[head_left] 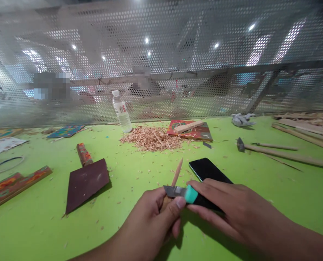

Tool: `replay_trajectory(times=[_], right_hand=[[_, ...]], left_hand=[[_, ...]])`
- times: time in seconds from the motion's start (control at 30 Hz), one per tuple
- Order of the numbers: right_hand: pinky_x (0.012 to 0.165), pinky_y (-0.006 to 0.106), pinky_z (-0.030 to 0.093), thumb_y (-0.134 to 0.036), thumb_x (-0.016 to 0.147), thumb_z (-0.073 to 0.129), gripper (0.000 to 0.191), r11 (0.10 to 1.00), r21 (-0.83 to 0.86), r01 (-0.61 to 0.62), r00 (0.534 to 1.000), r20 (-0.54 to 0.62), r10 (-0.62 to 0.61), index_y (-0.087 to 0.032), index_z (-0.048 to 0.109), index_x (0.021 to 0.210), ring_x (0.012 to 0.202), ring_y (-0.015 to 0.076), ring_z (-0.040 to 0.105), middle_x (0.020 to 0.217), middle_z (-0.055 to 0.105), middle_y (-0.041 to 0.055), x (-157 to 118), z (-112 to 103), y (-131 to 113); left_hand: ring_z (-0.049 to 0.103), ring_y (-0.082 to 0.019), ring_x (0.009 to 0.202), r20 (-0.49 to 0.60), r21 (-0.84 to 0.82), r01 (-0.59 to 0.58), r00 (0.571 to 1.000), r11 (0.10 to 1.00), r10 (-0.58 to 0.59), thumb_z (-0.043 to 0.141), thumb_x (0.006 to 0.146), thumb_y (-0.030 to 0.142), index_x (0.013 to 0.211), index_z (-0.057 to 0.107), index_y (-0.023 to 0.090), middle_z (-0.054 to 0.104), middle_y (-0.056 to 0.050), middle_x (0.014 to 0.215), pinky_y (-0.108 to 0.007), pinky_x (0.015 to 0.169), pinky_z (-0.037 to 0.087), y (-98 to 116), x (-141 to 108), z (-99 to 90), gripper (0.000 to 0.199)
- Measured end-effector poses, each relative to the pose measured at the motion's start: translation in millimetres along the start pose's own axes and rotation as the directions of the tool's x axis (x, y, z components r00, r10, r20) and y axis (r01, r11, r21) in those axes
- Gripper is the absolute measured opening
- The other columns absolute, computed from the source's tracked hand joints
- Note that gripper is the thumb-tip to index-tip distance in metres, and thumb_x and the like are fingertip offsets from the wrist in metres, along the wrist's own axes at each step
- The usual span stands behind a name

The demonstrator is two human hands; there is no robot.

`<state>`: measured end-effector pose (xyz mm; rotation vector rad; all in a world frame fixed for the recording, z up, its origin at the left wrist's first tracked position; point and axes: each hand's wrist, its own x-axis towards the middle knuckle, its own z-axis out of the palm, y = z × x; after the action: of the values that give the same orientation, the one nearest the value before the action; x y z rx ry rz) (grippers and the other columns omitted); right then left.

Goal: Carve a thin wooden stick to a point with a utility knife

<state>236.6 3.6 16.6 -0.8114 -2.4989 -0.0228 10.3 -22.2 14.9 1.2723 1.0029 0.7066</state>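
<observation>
A slim wooden stick (177,172) with a tapered tip points away from me, its lower part wrapped by the fingers of my left hand (156,219). My right hand (232,206) grips a utility knife (191,194) with a black and teal handle. The knife's blade (172,191) lies across the stick, close to my left thumb. Just beyond my right hand, a black phone (209,170) rests on the green table (134,203), partly covered by that hand.
Wood shavings (150,139) are heaped ahead, beside a water bottle (121,112) and a painted board (205,132). To the left lies dark sandpaper (88,185). On the right are a hammer (281,152), crumpled paper (243,119) and wood strips (305,132). Perforated metal screen (161,98) closes the back.
</observation>
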Motion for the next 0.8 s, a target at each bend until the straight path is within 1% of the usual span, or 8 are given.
replay_trajectory(times=[0.17,0.37,0.5,0.67,0.73,0.8], right_hand=[[0.062,0.033,0.057,-0.041,0.115,0.038,0.037,1.000,-0.021,-0.004,1.000,-0.013,0.004,-0.016,0.063,0.122,0.078,0.0206,0.076,0.094,0.077,0.0071,2.5,1.7,-0.7],[0.063,0.032,0.058,-0.042,0.115,0.038,0.038,0.999,-0.031,-0.020,0.999,-0.028,0.019,-0.015,0.063,0.122,0.078,0.0205,0.076,0.094,0.077,0.0073,2.6,2.8,-2.2],[0.066,0.034,0.059,-0.041,0.115,0.036,0.038,0.997,-0.067,-0.030,0.998,-0.065,0.025,-0.015,0.062,0.123,0.079,0.0215,0.076,0.096,0.078,0.0082,2.4,3.7,-4.0],[0.059,0.034,0.057,-0.042,0.115,0.037,0.037,0.989,-0.094,-0.112,0.988,-0.116,0.101,-0.015,0.060,0.128,0.073,0.0231,0.075,0.097,0.077,0.0101,4.9,0.9,9.2],[0.062,0.036,0.058,-0.042,0.114,0.039,0.037,0.986,-0.113,-0.120,0.983,-0.154,0.102,-0.015,0.061,0.126,0.075,0.0249,0.076,0.100,0.077,0.0119,5.3,-0.7,16.9],[0.066,0.038,0.059,-0.042,0.113,0.042,0.037,0.988,-0.106,-0.114,0.984,-0.152,0.097,-0.014,0.062,0.126,0.079,0.0260,0.077,0.100,0.077,0.0121,4.9,-1.4,21.8]], left_hand=[[0.032,-0.009,0.045,-0.032,0.024,-0.017,0.999,1.000,0.017,0.056,0.101,0.057,0.064,0.053,0.021,0.043,0.008,0.049,-0.025,0.050,0.026,0.9,1.6,2.1,0.052],[0.034,-0.009,0.044,-0.071,-0.016,0.000,0.998,1.000,-0.001,0.057,0.100,0.056,0.078,0.062,0.019,0.047,0.008,0.050,-0.024,0.049,0.029,0.1,1.4,2.8,0.043],[0.034,-0.008,0.042,-0.093,-0.023,0.023,0.995,0.999,-0.025,0.056,0.100,0.059,0.076,0.063,0.019,0.047,0.008,0.047,-0.023,0.048,0.031,0.2,2.4,3.2,0.047],[0.032,-0.008,0.038,-0.100,-0.051,0.068,0.992,0.996,-0.072,0.052,0.101,0.062,0.071,0.064,0.019,0.047,0.008,0.042,-0.022,0.044,0.029,-2.4,4.8,3.8,0.054],[0.031,-0.007,0.037,-0.086,-0.067,0.074,0.993,0.995,-0.080,0.053,0.100,0.061,0.073,0.065,0.019,0.047,0.008,0.042,-0.021,0.042,0.026,-3.7,5.2,3.1,0.052],[0.031,-0.007,0.036,-0.072,-0.084,0.078,0.994,0.993,-0.084,0.055,0.099,0.061,0.075,0.065,0.019,0.047,0.008,0.042,-0.021,0.040,0.025,-4.7,5.4,2.1,0.049]])
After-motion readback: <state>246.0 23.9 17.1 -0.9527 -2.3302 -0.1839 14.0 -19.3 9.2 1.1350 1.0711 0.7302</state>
